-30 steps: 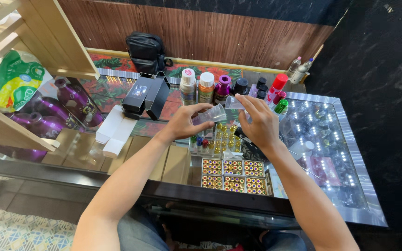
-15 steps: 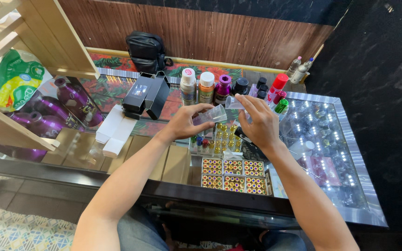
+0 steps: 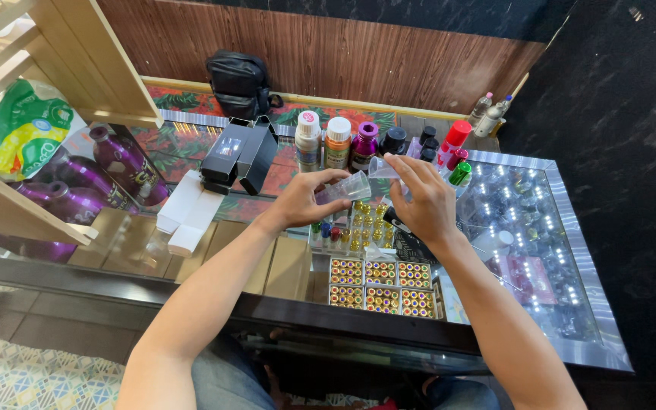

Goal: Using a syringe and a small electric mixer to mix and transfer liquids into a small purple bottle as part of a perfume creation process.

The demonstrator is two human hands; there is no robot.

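The left hand [image 3: 307, 199] gripped a small clear plastic cup [image 3: 345, 187], tipped nearly on its side above the glass surface [image 3: 540, 250]. The right hand [image 3: 424, 199] pinched a second clear piece, a small funnel [image 3: 383, 168], just beside the cup's open mouth; whether the two touched could not be told. The cup looked see-through and ribbed, and any contents could not be made out. Behind the hands stood a row of bottles: one white with a pink cap [image 3: 307, 140], one with an orange cap [image 3: 337, 142], one purple [image 3: 364, 146], and a red-capped one [image 3: 455, 140]. Below the hands lay six trays of tiny gold-capped vials [image 3: 380, 282]. Two black boxes [image 3: 239, 155] stood to the left, near two white boxes [image 3: 189, 212].
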